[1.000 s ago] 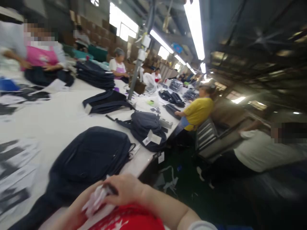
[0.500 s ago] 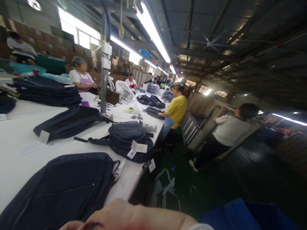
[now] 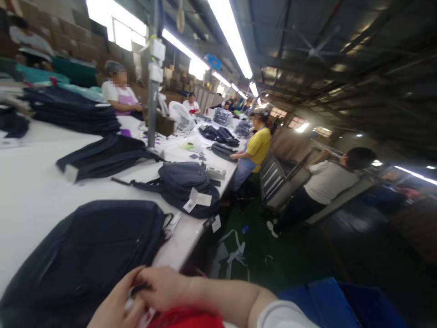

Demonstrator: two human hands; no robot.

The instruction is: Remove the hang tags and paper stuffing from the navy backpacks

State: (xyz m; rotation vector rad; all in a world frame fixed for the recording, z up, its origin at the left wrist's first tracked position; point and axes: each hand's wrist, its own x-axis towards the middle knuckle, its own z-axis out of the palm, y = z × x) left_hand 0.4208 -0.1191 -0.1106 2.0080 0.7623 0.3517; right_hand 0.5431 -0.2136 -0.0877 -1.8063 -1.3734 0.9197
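Observation:
My right hand [image 3: 160,284] is at the bottom of the view, its fingers curled round a small dark piece that I cannot make out. Against it lies my left hand [image 3: 118,303], closed at the fingertips, with a bit of something white showing between the fingers. Both hands are together at the near edge of a dark navy backpack [image 3: 92,241], which lies flat on the white table. Beyond it rests a second navy backpack [image 3: 187,175] with straps spread out and paper tags [image 3: 201,198] on it.
Another dark bag [image 3: 102,157] and a tall stack of navy bags [image 3: 70,109] lie farther left. A metal post [image 3: 152,105] rises from the table. Co-workers stand around it, one in a yellow shirt [image 3: 258,146]. A blue bin [image 3: 324,298] is at lower right; pale straps [image 3: 234,253] lie on the floor.
The view has tipped downward, so the table and bags sit higher in it. Both my hands now show more fully, drawn together, and red cloth appears below them.

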